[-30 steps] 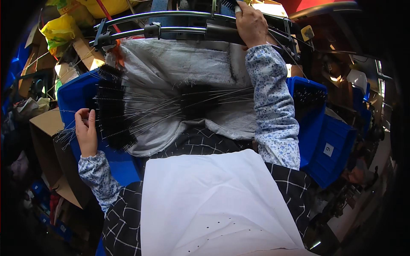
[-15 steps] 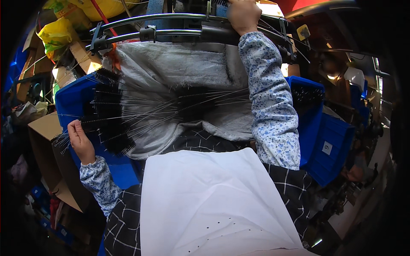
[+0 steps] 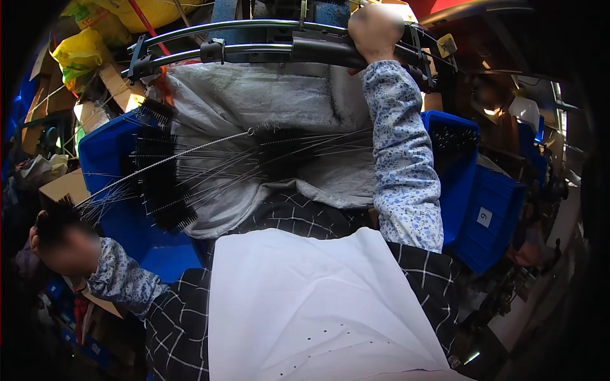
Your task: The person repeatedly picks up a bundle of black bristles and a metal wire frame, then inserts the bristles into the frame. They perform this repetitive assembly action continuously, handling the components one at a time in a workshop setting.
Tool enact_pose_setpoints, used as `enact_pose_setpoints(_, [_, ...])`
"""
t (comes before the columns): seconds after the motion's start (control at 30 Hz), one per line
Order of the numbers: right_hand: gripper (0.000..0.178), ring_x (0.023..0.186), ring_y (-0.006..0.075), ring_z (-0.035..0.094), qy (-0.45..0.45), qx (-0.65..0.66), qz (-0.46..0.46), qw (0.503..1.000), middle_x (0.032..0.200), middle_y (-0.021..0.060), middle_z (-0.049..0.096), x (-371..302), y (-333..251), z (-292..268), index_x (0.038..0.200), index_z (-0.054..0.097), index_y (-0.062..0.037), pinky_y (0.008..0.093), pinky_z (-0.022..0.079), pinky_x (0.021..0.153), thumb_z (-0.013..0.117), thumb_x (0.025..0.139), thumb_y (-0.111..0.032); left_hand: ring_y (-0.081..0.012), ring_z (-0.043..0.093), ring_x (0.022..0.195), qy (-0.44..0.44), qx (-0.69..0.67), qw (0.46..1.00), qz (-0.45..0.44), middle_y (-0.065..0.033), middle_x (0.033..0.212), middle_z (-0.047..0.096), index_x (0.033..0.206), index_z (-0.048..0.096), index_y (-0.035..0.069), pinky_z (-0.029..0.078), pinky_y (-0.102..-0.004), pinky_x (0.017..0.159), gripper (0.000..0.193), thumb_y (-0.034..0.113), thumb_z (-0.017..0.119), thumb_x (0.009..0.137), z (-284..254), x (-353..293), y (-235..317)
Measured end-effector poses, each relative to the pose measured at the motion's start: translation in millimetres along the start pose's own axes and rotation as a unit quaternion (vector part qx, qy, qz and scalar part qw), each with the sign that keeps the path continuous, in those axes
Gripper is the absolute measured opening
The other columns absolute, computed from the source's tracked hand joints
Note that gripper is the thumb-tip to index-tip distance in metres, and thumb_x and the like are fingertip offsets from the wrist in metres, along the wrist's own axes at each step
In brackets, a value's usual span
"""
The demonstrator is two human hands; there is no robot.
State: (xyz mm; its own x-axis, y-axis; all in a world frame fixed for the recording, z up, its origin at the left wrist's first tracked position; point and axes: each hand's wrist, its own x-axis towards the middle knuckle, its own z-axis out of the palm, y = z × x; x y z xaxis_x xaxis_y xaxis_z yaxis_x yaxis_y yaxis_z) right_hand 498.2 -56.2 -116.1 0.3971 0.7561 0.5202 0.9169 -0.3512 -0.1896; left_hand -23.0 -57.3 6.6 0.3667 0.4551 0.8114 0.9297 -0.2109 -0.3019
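Out at the far left, my left hand (image 3: 68, 251) is closed on the black bristled end of a wire brush (image 3: 166, 156). Its twisted wire stem slants up to the right and ends in a small loop above the lap cloth. My right hand (image 3: 376, 30), blurred, is curled at the right end of a machine's metal rails (image 3: 254, 49); what it grips is hidden. More black brushes (image 3: 162, 181) with thin wire stems lie across a grey-white cloth (image 3: 254, 95) on my lap, bristles at the left and in the middle.
Beneath the brushes at the left is a blue bin (image 3: 168, 257). Another blue bin (image 3: 459, 184) at the right holds black bristled pieces. A cardboard box (image 3: 67, 187) stands beside the left bin, and yellow bags (image 3: 79, 57) lie at the back left.
My left hand has moved outward and toward me, drawing one brush away from the bunch, so its twisted stem now stretches over the others. My right hand has shifted slightly right along the machine.
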Motion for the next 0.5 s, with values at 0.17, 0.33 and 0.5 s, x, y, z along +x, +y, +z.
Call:
enact_pose_setpoints(0.17, [0.035, 0.088, 0.0305, 0.050, -0.063, 0.050, 0.049, 0.996, 0.092, 0.0157, 0.054, 2.5, -15.6, 5.9, 0.102, 0.051, -0.0058, 0.0420, 0.039, 0.075, 0.053, 0.070, -0.020, -0.0209, 0.055, 0.075, 0.086, -0.348, 0.904, -0.231, -0.0126, 0.083, 0.054, 0.081, 0.050, -0.005, 0.047, -0.0272, 0.067, 0.018, -0.002, 0.061, 0.067, 12.2, -8.9, 20.9])
enact_pose_setpoints(0.33, [0.035, 0.088, 0.0298, 0.050, -0.040, 0.033, 0.029, 0.998, 0.093, 0.0157, 0.054, 1.7, -31.2, 6.7, 0.102, 0.051, -0.0038, 0.0410, 0.039, 0.077, 0.054, 0.070, -0.018, -0.0209, 0.055, 0.079, 0.034, -0.273, 0.940, -0.204, -0.0144, 0.089, 0.053, 0.082, 0.048, -0.007, 0.047, -0.0267, 0.071, 0.017, -0.006, 0.058, 0.069, 8.4, -19.0, 9.1])
enact_pose_setpoints(0.5, [0.035, 0.088, 0.0300, 0.050, -0.040, 0.069, -0.003, 0.997, 0.092, 0.0159, 0.053, 3.5, -35.4, 11.2, 0.102, 0.051, -0.0006, 0.0392, 0.040, 0.076, 0.053, 0.070, -0.015, -0.0224, 0.055, 0.080, 0.036, -0.132, 0.983, -0.122, -0.0143, 0.088, 0.053, 0.085, 0.048, -0.007, 0.047, -0.0276, 0.071, 0.022, -0.006, 0.060, 0.066, 0.9, -22.7, -1.7])
